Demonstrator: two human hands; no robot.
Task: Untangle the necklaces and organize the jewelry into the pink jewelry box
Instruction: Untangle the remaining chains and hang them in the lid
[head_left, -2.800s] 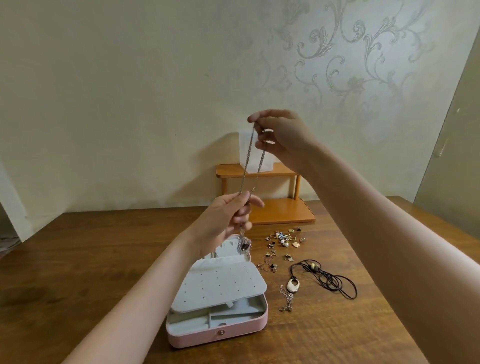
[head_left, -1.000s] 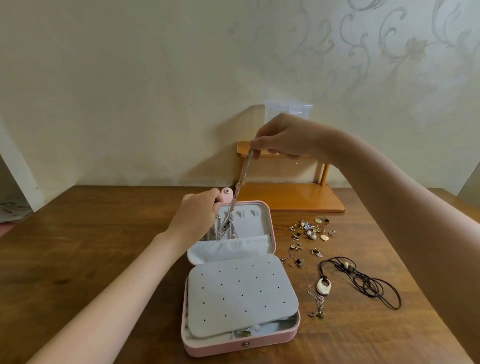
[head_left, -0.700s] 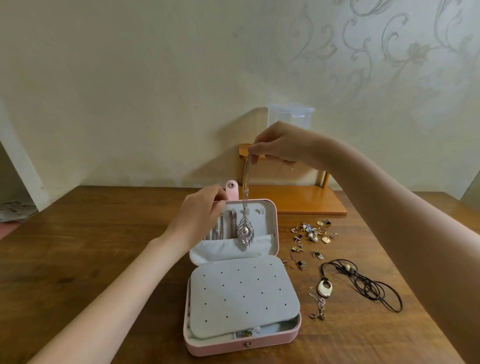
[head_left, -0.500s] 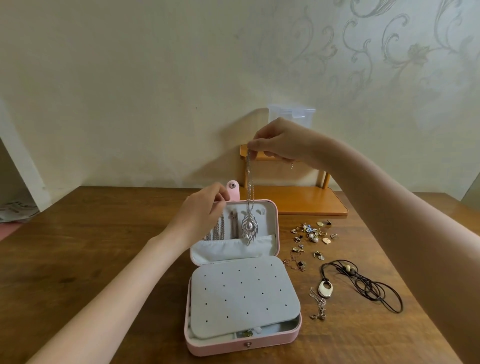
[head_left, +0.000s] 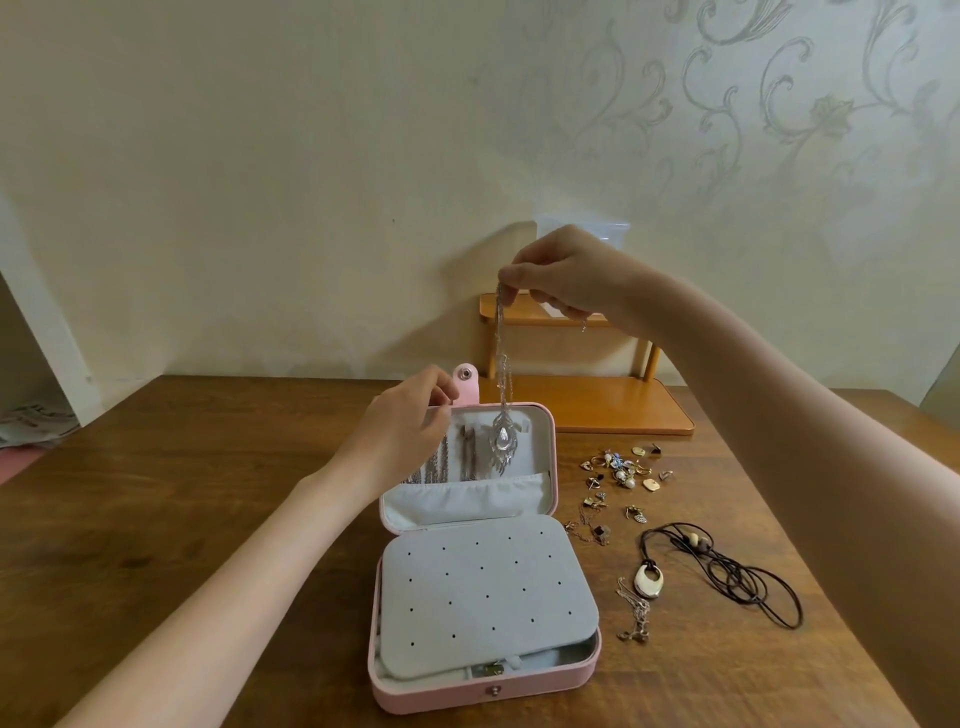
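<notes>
My right hand (head_left: 563, 275) pinches the feather necklace (head_left: 503, 441) over the pink box's lid (head_left: 545, 457); my left hand (head_left: 410, 431) pinches near its hooks. Two chains (head_left: 454, 462) hang inside already. The earrings (head_left: 621, 473), cord necklace (head_left: 727, 571) and small chains wait on the worktop (head_left: 156, 493).

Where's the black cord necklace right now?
The black cord necklace lies loose on the wooden table, right of the pink jewelry box, just below the scattered earrings.

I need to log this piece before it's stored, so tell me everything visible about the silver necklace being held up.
The silver necklace hangs straight down, its fine chain doubled, pinched at the top by the right hand. At the bottom dangles a feather-shaped pendant with a clear teardrop centre, in front of the pink jewelry box lid's inside. Whether it touches the lid is unclear.
</notes>
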